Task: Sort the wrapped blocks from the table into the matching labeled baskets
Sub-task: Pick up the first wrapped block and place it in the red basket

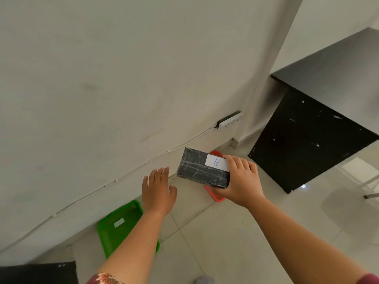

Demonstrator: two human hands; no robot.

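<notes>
Black block point(203, 171), plastic-wrapped, glossy with crinkled tape lines, rectangular, white paper label point(217, 162) marked "B" on top. Head view only: right hand point(240, 179) grips the block's near end, fingers over the top, thumb hidden beneath. Block is held in the air above the red basket point(215, 194) on the floor by the wall. Left hand point(159, 191) open, flat, empty, just beside the block. Green basket point(120, 224) sits well apart to the left, smooth plastic, white tag inside, unreadable. Red basket's label not visible, so confirm the letter matches first. Then lower the block level, centre it over the basket, release low to avoid tipping. Floor is shiny pale tile.
</notes>
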